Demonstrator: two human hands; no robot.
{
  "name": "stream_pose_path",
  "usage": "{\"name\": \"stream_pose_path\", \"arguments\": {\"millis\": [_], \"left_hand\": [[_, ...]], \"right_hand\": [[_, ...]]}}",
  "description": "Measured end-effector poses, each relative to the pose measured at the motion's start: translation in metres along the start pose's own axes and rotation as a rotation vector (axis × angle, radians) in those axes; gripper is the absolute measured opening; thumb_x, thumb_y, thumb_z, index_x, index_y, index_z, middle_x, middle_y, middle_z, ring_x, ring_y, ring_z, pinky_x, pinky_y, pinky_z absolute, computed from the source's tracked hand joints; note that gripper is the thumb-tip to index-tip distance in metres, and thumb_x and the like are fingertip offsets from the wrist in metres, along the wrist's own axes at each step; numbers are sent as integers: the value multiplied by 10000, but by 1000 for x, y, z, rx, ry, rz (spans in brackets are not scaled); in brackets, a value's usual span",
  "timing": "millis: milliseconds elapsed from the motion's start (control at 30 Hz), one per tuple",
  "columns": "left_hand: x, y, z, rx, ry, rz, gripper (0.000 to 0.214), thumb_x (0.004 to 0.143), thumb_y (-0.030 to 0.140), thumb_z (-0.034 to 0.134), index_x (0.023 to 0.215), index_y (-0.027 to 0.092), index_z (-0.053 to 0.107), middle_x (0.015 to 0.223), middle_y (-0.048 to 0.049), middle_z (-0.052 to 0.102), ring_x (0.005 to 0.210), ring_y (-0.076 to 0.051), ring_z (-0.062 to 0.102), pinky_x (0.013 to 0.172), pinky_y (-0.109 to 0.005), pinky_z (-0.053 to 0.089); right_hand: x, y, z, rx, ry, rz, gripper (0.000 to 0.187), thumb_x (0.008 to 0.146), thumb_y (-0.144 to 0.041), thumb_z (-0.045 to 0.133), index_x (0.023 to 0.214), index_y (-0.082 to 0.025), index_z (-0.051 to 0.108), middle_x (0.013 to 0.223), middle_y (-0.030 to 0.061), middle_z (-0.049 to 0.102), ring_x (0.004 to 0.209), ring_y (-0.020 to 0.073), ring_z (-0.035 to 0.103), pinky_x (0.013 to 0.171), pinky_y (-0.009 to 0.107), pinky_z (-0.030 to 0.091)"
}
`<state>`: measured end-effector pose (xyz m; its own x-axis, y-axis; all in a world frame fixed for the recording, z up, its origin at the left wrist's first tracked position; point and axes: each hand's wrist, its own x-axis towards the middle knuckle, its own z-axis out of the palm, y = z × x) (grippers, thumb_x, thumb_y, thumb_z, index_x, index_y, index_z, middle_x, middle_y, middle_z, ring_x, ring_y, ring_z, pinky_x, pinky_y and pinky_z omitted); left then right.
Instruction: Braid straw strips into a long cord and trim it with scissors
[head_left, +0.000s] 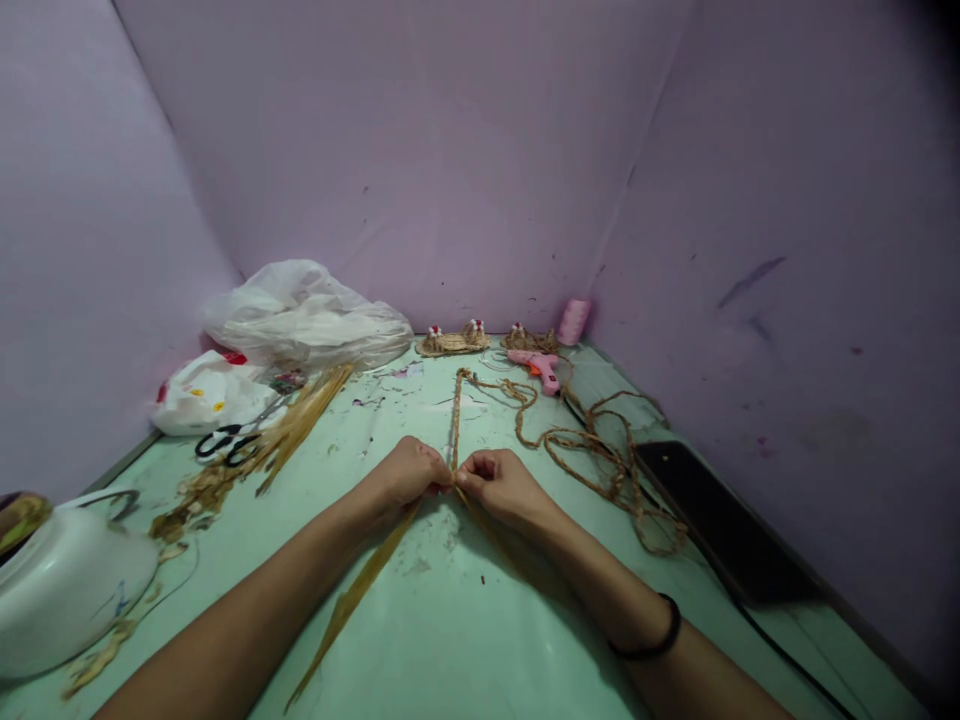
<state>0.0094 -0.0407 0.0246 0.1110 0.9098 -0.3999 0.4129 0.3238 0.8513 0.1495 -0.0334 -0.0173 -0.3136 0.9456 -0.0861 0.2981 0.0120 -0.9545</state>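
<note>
My left hand (418, 470) and my right hand (496, 480) meet at the middle of the table, fingers pinched at the near end of a braided cord (457, 420). The cord runs straight away from me to a bend, then continues right as a loose, tangled length of twisted rope (559, 437). From under my left hand a flat tan fibre strip (360, 592) slants toward me to the left. A second strip passes below my right hand, partly hidden by the forearm. Both hands are closed on the strands.
On the left lie black-handled scissors (229, 445), a bundle of dry fibre strips (311, 420), plastic bags (300, 315) and a white pot (75, 585). Behind stand woven slippers (453, 344). A pink glue gun (536, 368), pink roll (574, 321) and dark flat slab (720, 525) are right.
</note>
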Motion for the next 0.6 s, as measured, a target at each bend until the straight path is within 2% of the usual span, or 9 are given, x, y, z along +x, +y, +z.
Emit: {"name": "stream_pose_path", "arguments": {"millis": [100, 233, 300, 467, 600], "left_hand": [[2, -4, 3, -19, 10, 7, 140, 490, 164, 495, 391, 150, 397, 305, 77, 265, 308, -23, 173, 339, -197, 83], [2, -3, 4, -43, 5, -2, 172, 492, 151, 500, 366, 151, 382, 303, 70, 273, 314, -25, 185, 336, -199, 85], [-1, 0, 5, -39, 13, -27, 180, 494, 141, 498, 354, 145, 385, 297, 67, 279, 300, -20, 185, 332, -196, 91], [-5, 1, 6, -55, 48, -124, 167, 485, 132, 474, 354, 159, 375, 277, 64, 262, 263, -29, 173, 310, -205, 74], [-6, -6, 6, -132, 31, -139, 169, 517, 175, 490, 376, 161, 399, 290, 63, 284, 261, -32, 176, 299, -205, 88]], "right_hand": [[-2, -3, -4, -153, 75, 14, 133, 606, -242, 552, 527, -135, 551, 455, -36, 448, 452, 66, 351, 434, 201, 237], [-5, -16, -8, -128, 29, 208, 114, 603, -190, 536, 502, -138, 553, 378, -55, 360, 384, 56, 284, 400, 215, 198], [-7, -21, -5, -151, 40, 262, 97, 589, -158, 540, 496, -138, 558, 372, -52, 372, 376, 58, 299, 398, 217, 206], [-20, -24, 13, -386, 222, 101, 90, 612, -189, 557, 540, -151, 594, 517, 16, 575, 496, 111, 464, 454, 226, 278], [-32, -25, 25, -478, 250, -46, 141, 689, -212, 509, 621, -161, 620, 587, 59, 626, 511, 131, 493, 487, 242, 287]]}}
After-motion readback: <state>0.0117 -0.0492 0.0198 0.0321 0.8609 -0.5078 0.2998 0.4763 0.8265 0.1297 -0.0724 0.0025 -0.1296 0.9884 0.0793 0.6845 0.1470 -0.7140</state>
